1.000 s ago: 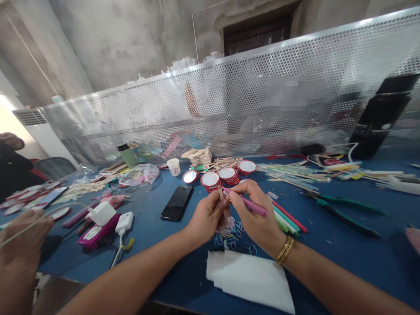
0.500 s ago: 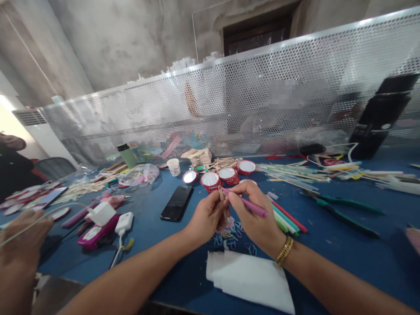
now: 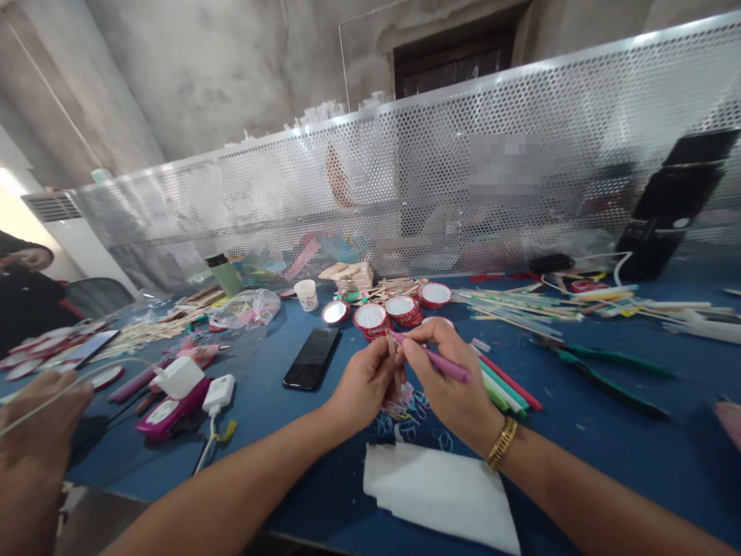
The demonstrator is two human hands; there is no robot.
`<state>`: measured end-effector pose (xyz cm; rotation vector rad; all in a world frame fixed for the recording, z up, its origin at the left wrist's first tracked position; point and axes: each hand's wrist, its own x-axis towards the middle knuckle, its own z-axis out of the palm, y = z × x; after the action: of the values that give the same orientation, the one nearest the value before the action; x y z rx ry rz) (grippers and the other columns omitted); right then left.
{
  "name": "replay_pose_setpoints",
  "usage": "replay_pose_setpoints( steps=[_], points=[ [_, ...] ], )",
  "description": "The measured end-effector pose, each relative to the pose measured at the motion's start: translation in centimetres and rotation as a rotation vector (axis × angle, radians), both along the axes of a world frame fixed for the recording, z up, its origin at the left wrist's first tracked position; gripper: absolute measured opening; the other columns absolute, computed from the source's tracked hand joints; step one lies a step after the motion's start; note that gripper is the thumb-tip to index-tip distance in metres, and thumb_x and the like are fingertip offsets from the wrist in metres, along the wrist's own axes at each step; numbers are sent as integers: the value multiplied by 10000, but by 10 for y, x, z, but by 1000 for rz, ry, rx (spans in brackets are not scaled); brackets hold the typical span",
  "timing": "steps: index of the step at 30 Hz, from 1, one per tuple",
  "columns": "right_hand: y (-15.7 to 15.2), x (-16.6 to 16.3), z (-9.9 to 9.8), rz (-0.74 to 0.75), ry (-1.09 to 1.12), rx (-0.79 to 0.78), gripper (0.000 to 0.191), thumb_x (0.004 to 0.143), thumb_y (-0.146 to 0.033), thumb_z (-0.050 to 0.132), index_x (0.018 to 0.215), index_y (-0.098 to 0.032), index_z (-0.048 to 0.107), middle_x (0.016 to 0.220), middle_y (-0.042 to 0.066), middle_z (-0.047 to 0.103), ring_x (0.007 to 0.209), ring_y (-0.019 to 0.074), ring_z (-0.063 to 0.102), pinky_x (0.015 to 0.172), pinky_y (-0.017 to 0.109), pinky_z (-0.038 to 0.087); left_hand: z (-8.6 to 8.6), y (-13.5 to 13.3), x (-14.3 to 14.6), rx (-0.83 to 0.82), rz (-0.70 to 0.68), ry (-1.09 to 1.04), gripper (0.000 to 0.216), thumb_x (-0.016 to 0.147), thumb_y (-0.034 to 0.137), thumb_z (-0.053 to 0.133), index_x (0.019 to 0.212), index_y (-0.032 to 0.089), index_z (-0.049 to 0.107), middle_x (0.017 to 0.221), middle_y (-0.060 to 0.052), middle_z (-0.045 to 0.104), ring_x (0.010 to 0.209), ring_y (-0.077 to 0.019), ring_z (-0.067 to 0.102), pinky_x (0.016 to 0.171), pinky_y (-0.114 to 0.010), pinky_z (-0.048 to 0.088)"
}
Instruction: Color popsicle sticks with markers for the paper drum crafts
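My left hand (image 3: 366, 383) is closed around a flat wooden craft stick (image 3: 391, 346), held nearly upright. A purple marker pen (image 3: 447, 364) sits in my right hand (image 3: 448, 390), its tip end close to the top of the stick; whether they touch I cannot tell. Beneath my hands lie several thin coloured rubber bands (image 3: 408, 417). Just behind my fingers are rolls of red-rimmed tape (image 3: 370, 316). Beside my right hand lie green, white and red marker pens (image 3: 509, 382), and a folded white cloth (image 3: 434, 490) is in front.
A black phone (image 3: 311, 359) lies left of my hands, with a paper cup (image 3: 306, 295) behind it. Green-handled pliers (image 3: 614, 378) are at the right. Chargers and cables (image 3: 218, 394) lie left. Another person's hand (image 3: 43, 401) rests at the far left. A perforated metal screen (image 3: 260, 201) stands behind.
My hands stay almost in place; the purple marker shifts very slightly at the stick. In the far left background, a person in dark clothes has moved a little.
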<state>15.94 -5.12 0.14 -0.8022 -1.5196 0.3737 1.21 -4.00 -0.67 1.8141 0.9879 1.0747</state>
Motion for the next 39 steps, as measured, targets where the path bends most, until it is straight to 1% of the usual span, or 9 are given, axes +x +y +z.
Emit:
replay_pose_setpoints(
  steps=[7,13,21,25,31,34,39],
  points=[
    [2,2,-1,3,24,-39,105,922,-273,556,850,-205,590,810,14,646,748,161,617,705,308,475,0,1,-1,11,5,-14,329,943,487,492,834,176,504,643,39,517,502,-75,444,473,-203,354],
    [-1,0,0,3,2,4,90,909,-250,561,838,-209,597,811,11,640,757,160,611,699,301,468,1,0,0,-14,-9,-22,338,941,505,485,848,181,499,611,52,492,461,-70,429,450,-206,330],
    [0,2,0,0,25,-43,94,911,-251,554,833,-209,588,800,9,638,746,161,610,704,310,470,-2,3,-1,-18,-9,-38,341,929,512,506,840,183,505,634,41,527,482,-77,444,462,-211,341],
    [-1,0,0,10,17,-17,98,907,-253,555,828,-209,590,792,9,632,743,161,605,698,307,466,-2,2,-1,-27,-16,-30,352,936,519,490,807,191,478,605,51,504,467,-75,430,462,-209,328],
    [2,1,-2,1,4,-42,108,912,-261,555,827,-204,589,789,9,632,744,159,604,699,305,463,0,2,0,-32,1,-30,366,924,535,504,819,184,506,595,43,518,483,-83,448,497,-216,363],
    [2,2,-1,0,29,-60,105,915,-266,554,836,-205,586,799,10,642,747,160,611,701,308,470,-1,2,0,-45,3,-40,386,906,558,520,814,183,512,594,41,524,476,-80,447,485,-209,360],
    [-1,0,1,17,7,-29,97,905,-251,558,823,-209,589,798,13,636,754,165,605,699,310,466,-2,1,1,-64,-7,-62,379,907,561,515,847,186,516,580,52,499,433,-77,425,423,-198,329]
  ],
)
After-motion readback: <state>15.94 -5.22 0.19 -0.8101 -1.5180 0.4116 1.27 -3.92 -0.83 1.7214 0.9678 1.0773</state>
